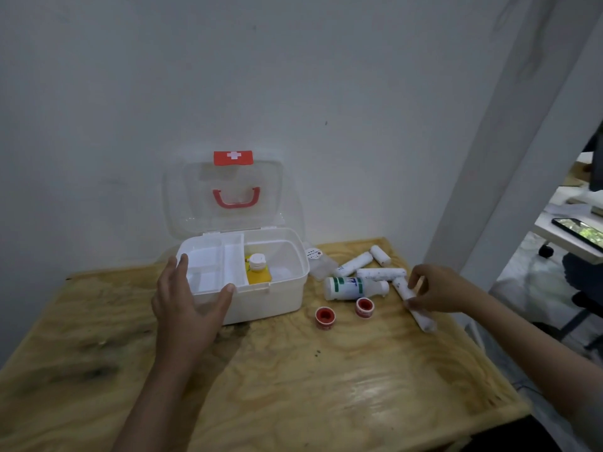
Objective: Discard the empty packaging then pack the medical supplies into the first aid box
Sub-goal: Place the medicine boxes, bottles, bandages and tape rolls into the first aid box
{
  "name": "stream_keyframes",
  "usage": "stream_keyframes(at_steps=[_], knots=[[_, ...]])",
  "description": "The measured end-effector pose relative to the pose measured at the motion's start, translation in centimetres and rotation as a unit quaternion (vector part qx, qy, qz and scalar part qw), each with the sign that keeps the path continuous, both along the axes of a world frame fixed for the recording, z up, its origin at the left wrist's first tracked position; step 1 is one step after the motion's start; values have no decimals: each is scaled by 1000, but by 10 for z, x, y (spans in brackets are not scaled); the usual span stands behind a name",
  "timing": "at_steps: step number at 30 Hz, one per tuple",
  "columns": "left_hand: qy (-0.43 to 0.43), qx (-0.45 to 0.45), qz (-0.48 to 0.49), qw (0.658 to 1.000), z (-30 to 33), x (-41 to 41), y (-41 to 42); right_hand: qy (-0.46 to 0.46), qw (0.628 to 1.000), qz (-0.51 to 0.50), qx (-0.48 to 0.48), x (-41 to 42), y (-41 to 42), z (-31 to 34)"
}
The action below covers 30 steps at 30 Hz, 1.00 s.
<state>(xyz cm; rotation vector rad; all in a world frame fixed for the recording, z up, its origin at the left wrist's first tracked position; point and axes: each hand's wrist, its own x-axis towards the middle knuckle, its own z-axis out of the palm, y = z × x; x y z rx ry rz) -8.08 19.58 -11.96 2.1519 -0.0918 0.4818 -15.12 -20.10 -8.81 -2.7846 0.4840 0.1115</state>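
Left hand (186, 305) splayed open, braced on white plastic first aid box (270, 301), centre frame; right hand (437, 290) pinching speckled white bandage roll (421, 316), right of centre.

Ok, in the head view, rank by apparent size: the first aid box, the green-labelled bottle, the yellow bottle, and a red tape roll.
1. White plastic first aid box
2. White green-labelled bottle
3. Yellow bottle, partly hidden in the box, so unsure
4. Red tape roll

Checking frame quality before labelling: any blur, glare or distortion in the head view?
Head view: dim, flat light; sheen on the table front right; right hand and its bandage roll slightly motion-blurred; wide-angle bowing at the edges; first aid box readable.
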Motion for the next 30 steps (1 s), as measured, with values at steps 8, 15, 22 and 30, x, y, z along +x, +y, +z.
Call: stream_keyframes(at_steps=[8, 15, 22, 30], knots=[[-4, 2, 10, 1000, 0, 0, -2, -120, 991, -16, 57, -11, -3, -5], [2, 4, 13, 1000, 0, -1, -3, -245, 963, 11, 111, 13, -3, 7], [-1, 14, 12, 1000, 1, -1, -1, -235, 962, 30, 135, 43, -6, -15], [-5, 24, 15, 1000, 1, -1, -1, -210, 967, 40, 142, 39, -20, -31]])
